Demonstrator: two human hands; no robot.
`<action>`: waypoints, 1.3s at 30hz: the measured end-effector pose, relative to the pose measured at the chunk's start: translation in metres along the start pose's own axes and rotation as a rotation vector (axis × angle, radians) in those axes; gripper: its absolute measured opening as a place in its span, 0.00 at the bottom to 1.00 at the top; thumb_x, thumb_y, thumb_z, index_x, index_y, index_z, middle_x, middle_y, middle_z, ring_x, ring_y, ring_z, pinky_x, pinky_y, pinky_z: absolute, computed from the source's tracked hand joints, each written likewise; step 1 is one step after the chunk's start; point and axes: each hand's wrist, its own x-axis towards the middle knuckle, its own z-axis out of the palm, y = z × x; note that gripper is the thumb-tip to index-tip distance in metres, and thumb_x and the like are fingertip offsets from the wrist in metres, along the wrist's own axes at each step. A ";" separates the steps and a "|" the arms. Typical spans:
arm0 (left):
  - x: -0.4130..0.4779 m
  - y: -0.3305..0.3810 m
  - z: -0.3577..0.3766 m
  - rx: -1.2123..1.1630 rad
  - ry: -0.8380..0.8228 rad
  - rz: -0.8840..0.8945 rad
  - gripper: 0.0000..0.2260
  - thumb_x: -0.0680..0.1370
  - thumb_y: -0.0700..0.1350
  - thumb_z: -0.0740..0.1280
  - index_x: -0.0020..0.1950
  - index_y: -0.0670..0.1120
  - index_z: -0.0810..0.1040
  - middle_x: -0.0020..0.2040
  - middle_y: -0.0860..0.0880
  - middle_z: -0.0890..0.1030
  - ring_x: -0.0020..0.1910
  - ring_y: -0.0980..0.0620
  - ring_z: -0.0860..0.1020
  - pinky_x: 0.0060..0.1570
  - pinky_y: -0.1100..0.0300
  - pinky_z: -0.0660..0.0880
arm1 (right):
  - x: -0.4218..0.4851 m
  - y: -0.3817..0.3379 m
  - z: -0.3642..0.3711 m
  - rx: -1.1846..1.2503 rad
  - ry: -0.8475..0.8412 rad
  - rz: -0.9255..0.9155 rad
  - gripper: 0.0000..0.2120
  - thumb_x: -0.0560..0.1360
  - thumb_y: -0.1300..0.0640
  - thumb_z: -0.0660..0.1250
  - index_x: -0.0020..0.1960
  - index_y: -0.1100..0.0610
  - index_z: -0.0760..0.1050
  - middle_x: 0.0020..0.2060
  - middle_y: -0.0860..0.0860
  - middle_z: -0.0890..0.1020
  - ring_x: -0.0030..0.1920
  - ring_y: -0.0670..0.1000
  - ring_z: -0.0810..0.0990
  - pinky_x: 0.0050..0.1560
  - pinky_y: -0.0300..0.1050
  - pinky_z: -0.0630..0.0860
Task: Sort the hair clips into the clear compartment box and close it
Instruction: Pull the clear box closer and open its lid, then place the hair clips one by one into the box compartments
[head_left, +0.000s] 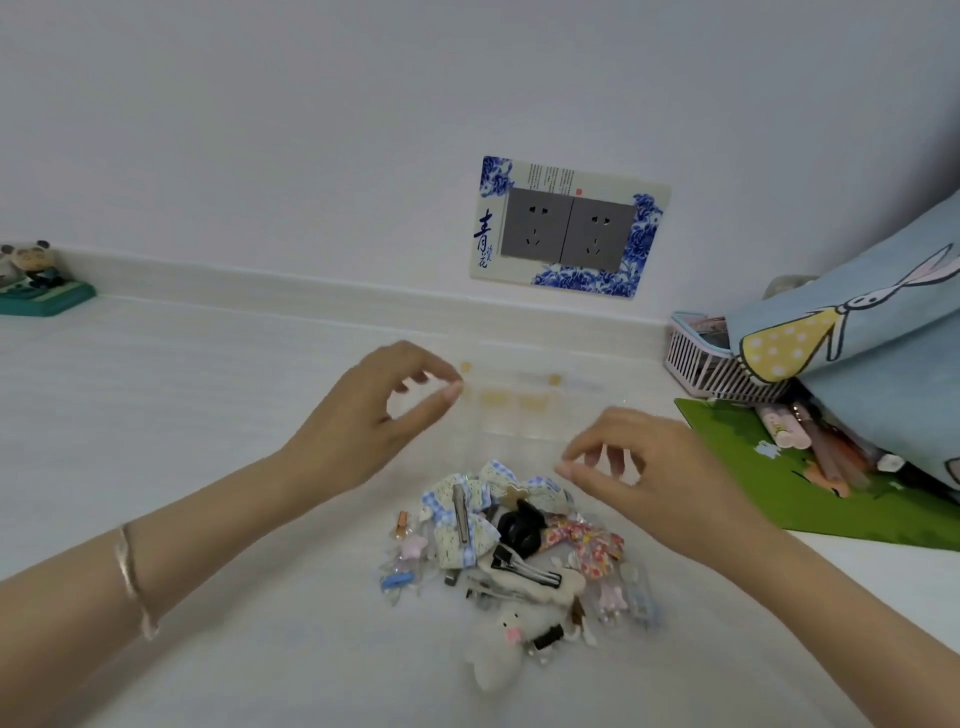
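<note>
Tabletop (182, 415) lies bare left of the clip pile (509, 540); basket (696, 358) and pens (810, 441) crowd the right.

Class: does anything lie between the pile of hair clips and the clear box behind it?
Nothing visible does: the hair clips lie directly before the clear box. Whether the box is open cannot be told.

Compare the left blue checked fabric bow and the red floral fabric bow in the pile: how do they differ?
The left blue checked fabric bow is larger than the red floral fabric bow. The blue bow has cream dotted panels; the red bow is one print throughout. A silver metal clip shows on the blue bow, none on the red bow. Both lie in one pile.
</note>
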 end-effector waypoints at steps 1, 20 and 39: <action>-0.006 0.008 0.001 -0.010 -0.041 0.015 0.13 0.75 0.61 0.59 0.52 0.57 0.76 0.49 0.62 0.77 0.51 0.60 0.74 0.48 0.71 0.69 | -0.004 -0.003 0.003 -0.081 -0.054 0.057 0.15 0.68 0.33 0.62 0.42 0.43 0.79 0.35 0.40 0.79 0.36 0.41 0.75 0.33 0.37 0.65; -0.013 0.025 -0.009 -0.521 0.001 -0.176 0.06 0.65 0.55 0.71 0.41 0.58 0.83 0.39 0.54 0.85 0.34 0.61 0.80 0.35 0.72 0.73 | 0.052 -0.062 -0.001 0.943 -0.019 0.294 0.05 0.72 0.58 0.71 0.46 0.58 0.79 0.37 0.51 0.85 0.35 0.48 0.84 0.36 0.37 0.81; -0.022 -0.040 -0.019 -0.359 -0.109 -0.385 0.16 0.78 0.55 0.60 0.64 0.55 0.74 0.62 0.60 0.77 0.60 0.66 0.74 0.62 0.65 0.68 | 0.149 -0.065 0.060 0.291 -0.244 0.340 0.10 0.68 0.54 0.74 0.45 0.59 0.81 0.33 0.50 0.83 0.24 0.46 0.71 0.24 0.34 0.66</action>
